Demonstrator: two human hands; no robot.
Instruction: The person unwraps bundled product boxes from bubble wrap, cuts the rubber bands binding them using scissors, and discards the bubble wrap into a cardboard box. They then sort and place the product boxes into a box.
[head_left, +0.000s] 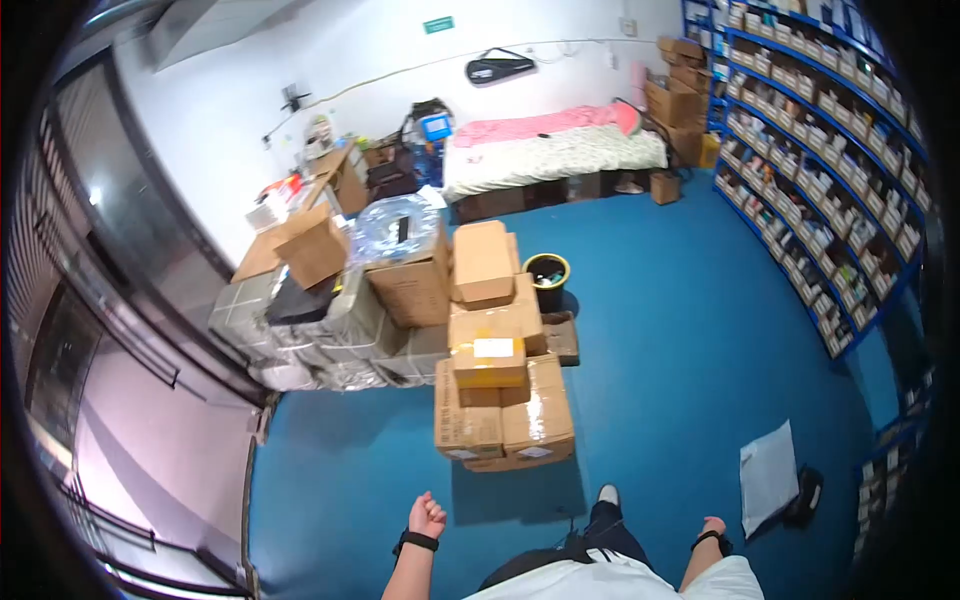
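Observation:
My left hand (427, 515) hangs in the air at the lower middle, a dark band around its wrist. Its fingers are curled in, and nothing shows in them. The nearest things to it are stacked cardboard boxes (470, 415), a short way ahead and apart from the hand. On top of the front ones rests a smaller box (490, 362) with yellow tape and a white label. My right hand (713, 525) is low at my other side, also with a dark wristband; its fingers are mostly hidden. Beyond it on the floor lies a white plastic package (768, 478) beside a black object (806, 497).
Blue shelving (800, 150) full of small boxes lines the right side. A black bin (547, 272) with a yellow rim stands behind the boxes. Wrapped bales (330, 335) sit at left near the glass doors (130, 190). A bed (555, 155) is against the back wall.

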